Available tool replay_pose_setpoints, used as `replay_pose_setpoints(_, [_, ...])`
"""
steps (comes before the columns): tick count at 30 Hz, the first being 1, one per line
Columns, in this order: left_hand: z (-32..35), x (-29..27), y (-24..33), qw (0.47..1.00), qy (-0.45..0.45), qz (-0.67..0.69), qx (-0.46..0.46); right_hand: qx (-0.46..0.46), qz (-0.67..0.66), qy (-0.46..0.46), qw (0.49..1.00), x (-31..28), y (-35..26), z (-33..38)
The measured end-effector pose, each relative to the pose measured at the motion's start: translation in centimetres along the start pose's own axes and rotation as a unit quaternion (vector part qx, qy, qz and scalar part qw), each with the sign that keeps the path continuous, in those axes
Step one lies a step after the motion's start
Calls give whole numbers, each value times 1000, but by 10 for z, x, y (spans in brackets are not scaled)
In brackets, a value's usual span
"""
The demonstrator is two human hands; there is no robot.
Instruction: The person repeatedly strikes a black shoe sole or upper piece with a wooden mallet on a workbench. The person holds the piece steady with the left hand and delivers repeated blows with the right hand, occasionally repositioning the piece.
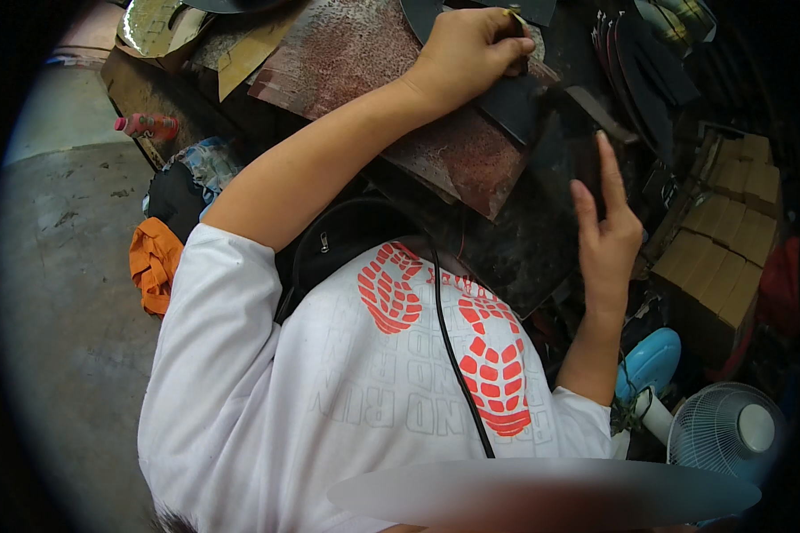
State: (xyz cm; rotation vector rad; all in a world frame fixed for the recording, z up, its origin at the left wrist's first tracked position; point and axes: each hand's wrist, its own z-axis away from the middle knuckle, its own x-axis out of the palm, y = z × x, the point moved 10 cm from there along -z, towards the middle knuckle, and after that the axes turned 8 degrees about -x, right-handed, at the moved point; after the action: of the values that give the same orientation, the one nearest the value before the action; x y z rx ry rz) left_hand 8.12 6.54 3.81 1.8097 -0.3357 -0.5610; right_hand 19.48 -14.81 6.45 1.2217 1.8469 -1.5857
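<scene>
My left hand is closed in a pinch above the worn reddish-brown board. A small yellow tip shows at its top and a dark part under its fingers; its kind is hidden. Just below that hand, a dark flat piece lies on the board. My right hand is raised at the right, with thumb and index finger on either side of a dark curved piece. The piece is blurred, and a brownish edge shows along its far side.
Several dark curved sheets stand at the far right. Stacked cardboard pieces, a blue round thing and a fan are on my right. To the left are a pink-capped bottle and an orange cloth.
</scene>
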Motion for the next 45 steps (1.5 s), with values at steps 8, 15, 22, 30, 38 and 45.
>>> replay_pose_setpoints(8, [-1, 6, -3, 998, -50, 4, -46, 83, -62, 35, 994, 5, 44, 26])
replay_pose_setpoints(15, [13, 13, 41, 966, 11, -126, 226, -155, -202, 209, 944, -136, -85, -9])
replay_pose_setpoints(22, [33, 32, 58, 919, 0, -256, 299, 21, 26, 107, 994, -40, -3, 9])
replay_pose_setpoints(30, [33, 29, 57, 924, 21, -248, 290, -193, -132, 388, 892, -143, -63, 26])
replay_pose_setpoints(38, [10, 7, 25, 991, 24, -90, 98, 59, 83, 145, 984, -23, 35, 25])
replay_pose_setpoints(45, [-10, -26, -18, 964, 54, 244, -89, 48, 284, 48, 956, -5, 30, 15])
